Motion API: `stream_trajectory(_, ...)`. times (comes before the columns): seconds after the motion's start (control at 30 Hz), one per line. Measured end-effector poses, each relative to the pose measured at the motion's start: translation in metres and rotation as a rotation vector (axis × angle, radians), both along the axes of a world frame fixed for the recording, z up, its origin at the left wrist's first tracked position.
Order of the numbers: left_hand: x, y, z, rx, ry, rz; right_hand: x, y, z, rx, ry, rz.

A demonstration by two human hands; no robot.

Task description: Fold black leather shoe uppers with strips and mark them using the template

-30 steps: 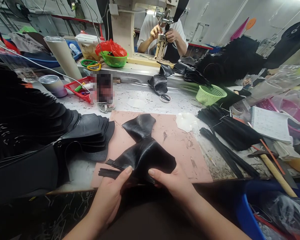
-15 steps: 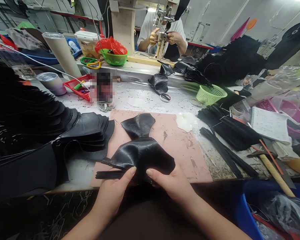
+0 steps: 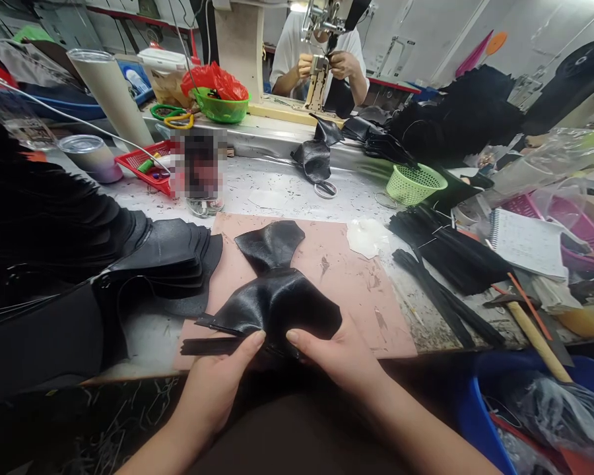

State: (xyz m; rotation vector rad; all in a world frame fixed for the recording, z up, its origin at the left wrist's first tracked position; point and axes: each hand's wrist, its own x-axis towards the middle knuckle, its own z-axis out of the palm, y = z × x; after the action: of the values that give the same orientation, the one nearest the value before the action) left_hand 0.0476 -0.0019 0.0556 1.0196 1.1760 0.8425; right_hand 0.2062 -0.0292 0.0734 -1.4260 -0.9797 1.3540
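Both hands grip the near edge of a shiny black leather piece (image 3: 282,300), thumbs on top and the other fingers hidden beneath. My left hand (image 3: 222,376) is closed at its left part, beside a zipper edge (image 3: 218,326). A bundle of black strips (image 3: 210,346) sticks out to the left from under that hand. My right hand (image 3: 334,356) is closed on the right part, its thumb a short way from the left one. Just beyond, a second black leather piece (image 3: 272,244) lies on the pink board (image 3: 356,284), touching or joined to the first; I cannot tell which.
Stacked black pieces (image 3: 163,244) stand at the left. To the right lie black strips (image 3: 445,251), a hammer (image 3: 534,336) and a notebook (image 3: 525,241). A green basket (image 3: 410,185) stands farther back. Across the table, a person (image 3: 290,59) works at a sewing machine (image 3: 319,72).
The view has shifted slightly. My hands keep their hold on the leather, and its near edge looks a little more folded down. The person opposite has brought a hand closer to the machine.
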Motion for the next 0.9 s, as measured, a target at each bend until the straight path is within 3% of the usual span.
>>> stream_trajectory(0.2,0.005,0.0,-0.001,-0.013,-0.119,0.031,-0.002,0.0,0.0,0.044,-0.052,-0.016)
stream_trajectory(0.43,0.005,-0.002,-0.002,-0.018,0.145,0.042,-0.008,-0.001,-0.002,0.043,-0.038,-0.042)
stream_trajectory(0.6,0.011,-0.002,-0.002,-0.143,0.052,-0.042,-0.009,-0.002,-0.009,0.073,-0.125,-0.065)
stream_trajectory(0.77,0.012,-0.001,-0.004,-0.04,0.223,0.017,-0.004,-0.003,-0.01,0.046,-0.339,-0.005)
stream_trajectory(0.9,0.013,-0.003,-0.005,-0.022,0.349,-0.024,0.0,-0.003,-0.011,0.11,-0.34,-0.007)
